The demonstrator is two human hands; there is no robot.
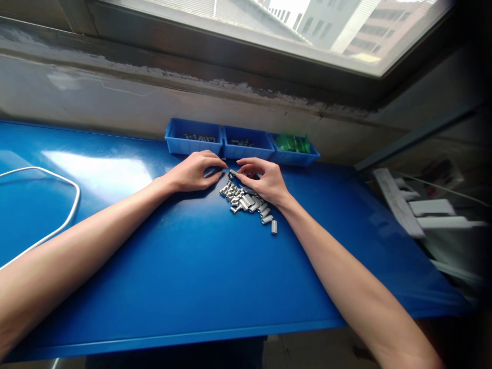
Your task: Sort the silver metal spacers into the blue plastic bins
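resting palm-down on the blue table (192, 266), the left hand (194, 171) curls loosely, its fingertips meeting a small metal piece (232, 173) pinched by the right hand (263, 180). a pile of metal sleeves (248, 202) lies just near of that hand, three blue bins (238, 143) beyond, a white cable (57, 205) far left.

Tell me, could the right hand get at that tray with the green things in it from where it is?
Probably yes. The right hand rests by the pile of metal pieces, and only bare blue table lies between it and the tray with the green things; nothing covers the tray.
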